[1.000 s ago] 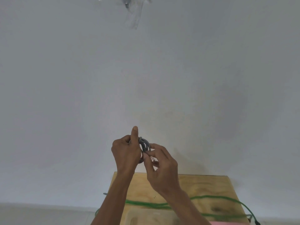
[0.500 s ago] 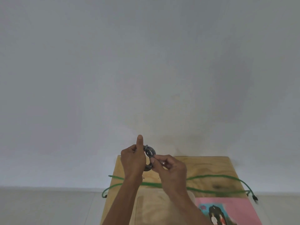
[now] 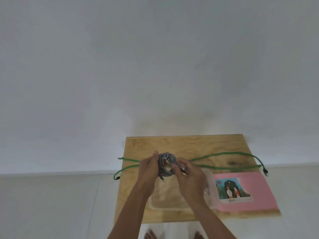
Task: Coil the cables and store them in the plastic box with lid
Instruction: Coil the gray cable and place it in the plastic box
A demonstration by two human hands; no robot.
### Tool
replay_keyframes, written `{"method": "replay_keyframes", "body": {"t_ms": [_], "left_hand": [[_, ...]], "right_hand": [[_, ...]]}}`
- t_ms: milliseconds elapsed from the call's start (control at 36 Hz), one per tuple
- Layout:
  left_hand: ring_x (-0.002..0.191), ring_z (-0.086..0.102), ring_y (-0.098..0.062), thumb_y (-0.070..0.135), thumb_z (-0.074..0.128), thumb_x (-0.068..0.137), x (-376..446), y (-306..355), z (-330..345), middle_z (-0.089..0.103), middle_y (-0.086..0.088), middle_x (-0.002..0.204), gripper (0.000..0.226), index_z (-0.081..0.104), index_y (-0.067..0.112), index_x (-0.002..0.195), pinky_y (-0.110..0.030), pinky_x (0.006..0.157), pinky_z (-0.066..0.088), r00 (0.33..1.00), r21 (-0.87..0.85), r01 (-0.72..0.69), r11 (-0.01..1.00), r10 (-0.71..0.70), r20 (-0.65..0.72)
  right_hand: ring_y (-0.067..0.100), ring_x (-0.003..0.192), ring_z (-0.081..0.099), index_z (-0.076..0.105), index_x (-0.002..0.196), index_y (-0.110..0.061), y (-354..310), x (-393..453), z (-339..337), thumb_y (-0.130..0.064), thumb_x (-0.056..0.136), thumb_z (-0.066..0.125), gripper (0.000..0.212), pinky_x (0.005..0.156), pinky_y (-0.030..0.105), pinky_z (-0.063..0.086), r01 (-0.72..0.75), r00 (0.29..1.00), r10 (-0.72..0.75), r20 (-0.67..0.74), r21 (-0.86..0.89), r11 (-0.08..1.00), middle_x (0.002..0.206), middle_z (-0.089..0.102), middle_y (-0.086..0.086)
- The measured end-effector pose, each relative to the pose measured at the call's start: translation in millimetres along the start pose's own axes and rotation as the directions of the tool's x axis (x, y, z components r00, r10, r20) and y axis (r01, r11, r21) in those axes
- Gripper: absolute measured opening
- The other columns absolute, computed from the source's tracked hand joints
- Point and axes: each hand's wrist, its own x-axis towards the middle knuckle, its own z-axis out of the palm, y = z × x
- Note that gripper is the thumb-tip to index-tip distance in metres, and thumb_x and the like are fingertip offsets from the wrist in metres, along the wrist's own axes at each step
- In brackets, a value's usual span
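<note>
A grey cable [image 3: 167,163] is wound into a small coil that I hold above the wooden table [image 3: 186,145]. My left hand [image 3: 148,168] grips the coil's left side, thumb up. My right hand [image 3: 187,176] pinches the coil's right side near a metal plug end. A clear plastic box [image 3: 209,185] lies on the table under my hands, mostly hidden by my forearms. A long green cable [image 3: 224,154] lies uncoiled across the table behind the coil, its ends hanging over both side edges.
A pink sheet with a picture [image 3: 241,188] lies on the table to the right of the box. White wall rises behind the table and pale floor [image 3: 51,204] surrounds it. My bare feet [image 3: 150,234] show at the near edge.
The view has tilted down, bringing the whole table, box and pink sheet into sight. My hands with the grey coil have come lower, over the box.
</note>
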Motion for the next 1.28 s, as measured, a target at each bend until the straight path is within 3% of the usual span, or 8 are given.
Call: {"method": "replay_keyframes", "body": {"t_ms": [111, 306, 417, 583, 694, 778, 944, 1278], "left_hand": [[0.094, 0.071, -0.035, 0.041, 0.051, 0.102, 4, -18, -10, 0.077, -0.018, 0.089, 0.044, 0.082, 0.015, 0.086, -0.055, 0.096, 0.053, 0.999, 0.03, -0.005, 1.0, 0.004, 0.045], [0.083, 0.064, -0.008, 0.033, 0.049, 0.103, 9, -56, -23, 0.074, 0.003, 0.091, 0.029, 0.07, 0.022, 0.087, -0.037, 0.082, 0.051, 0.961, 0.349, -0.141, 0.927, 0.213, -0.177], [0.117, 0.059, -0.016, 0.03, 0.041, 0.105, 12, -91, -26, 0.066, -0.004, 0.128, 0.037, 0.064, 0.012, 0.129, -0.034, 0.1, 0.046, 0.931, 0.472, -0.228, 0.852, 0.332, -0.15], [0.15, 0.014, -0.002, 0.046, 0.02, 0.103, 24, -139, -27, 0.019, 0.006, 0.164, 0.061, 0.023, 0.018, 0.157, -0.018, 0.119, 0.015, 0.938, 0.641, -0.305, 0.704, 0.34, 0.072], [0.151, 0.005, 0.001, 0.054, 0.013, 0.101, 28, -148, -24, 0.007, 0.01, 0.165, 0.067, 0.011, 0.02, 0.159, -0.009, 0.116, 0.012, 0.93, 0.648, -0.34, 0.682, 0.347, 0.123], [0.152, 0.003, 0.0, 0.058, 0.011, 0.101, 30, -155, -23, 0.005, 0.009, 0.166, 0.071, 0.008, 0.018, 0.159, -0.014, 0.118, 0.014, 0.924, 0.632, -0.363, 0.685, 0.352, 0.149], [0.15, 0.001, 0.007, 0.057, 0.012, 0.102, 33, -158, -22, 0.005, 0.003, 0.167, 0.072, 0.007, 0.014, 0.159, -0.001, 0.11, 0.012, 0.92, 0.629, -0.371, 0.683, 0.364, 0.147], [0.153, 0.01, -0.006, 0.045, 0.017, 0.105, 34, -161, -23, 0.012, 0.003, 0.167, 0.063, 0.013, 0.014, 0.159, -0.012, 0.117, 0.018, 0.907, 0.605, -0.396, 0.69, 0.398, 0.141]], "right_hand": [[0.006, 0.08, 0.074, 0.078, 0.102, -0.015, 20, -9, 4, -0.007, 0.083, 0.077, 0.021, 0.076, 0.035, 0.061, -0.053, 0.998, 0.054, 0.014, -0.051, 0.997, 0.087, 0.078, -0.007], [0.011, 0.075, 0.072, 0.079, 0.091, -0.015, 58, -19, 15, -0.007, 0.078, 0.081, 0.016, 0.073, 0.03, 0.058, -0.196, 0.98, 0.197, -0.005, -0.152, 0.969, 0.079, 0.077, -0.005], [0.007, 0.072, 0.068, 0.078, 0.088, -0.013, 78, -17, 23, -0.008, 0.078, 0.081, 0.012, 0.065, 0.011, 0.049, -0.274, 0.958, 0.286, 0.012, -0.249, 0.929, 0.077, 0.075, -0.006], [0.019, 0.077, 0.065, 0.075, 0.085, -0.01, 101, -10, 41, -0.006, 0.078, 0.076, 0.008, 0.073, 0.025, 0.047, -0.334, 0.932, 0.363, 0.01, -0.367, 0.868, 0.08, 0.074, 0.002], [0.03, 0.083, 0.064, 0.072, 0.084, -0.009, 112, -6, 57, -0.008, 0.079, 0.074, 0.005, 0.074, 0.028, 0.042, -0.368, 0.913, 0.408, 0.008, -0.416, 0.832, 0.084, 0.073, 0.008], [0.026, 0.079, 0.063, 0.07, 0.083, -0.008, 111, -4, 65, -0.008, 0.08, 0.074, 0.005, 0.071, 0.024, 0.039, -0.401, 0.904, 0.426, -0.03, -0.401, 0.824, 0.083, 0.073, 0.008], [0.019, 0.072, 0.056, 0.063, 0.073, -0.012, 104, -9, 82, -0.008, 0.081, 0.074, 0.014, 0.068, 0.023, 0.037, -0.544, 0.831, 0.552, -0.066, -0.305, 0.782, 0.073, 0.062, 0.0], [0.015, 0.076, 0.054, 0.075, 0.088, -0.011, 96, -2, 63, -0.025, 0.09, 0.063, 0.018, 0.077, 0.022, 0.035, -0.529, 0.796, 0.604, 0.052, -0.426, 0.734, 0.082, 0.069, 0.002]]}}
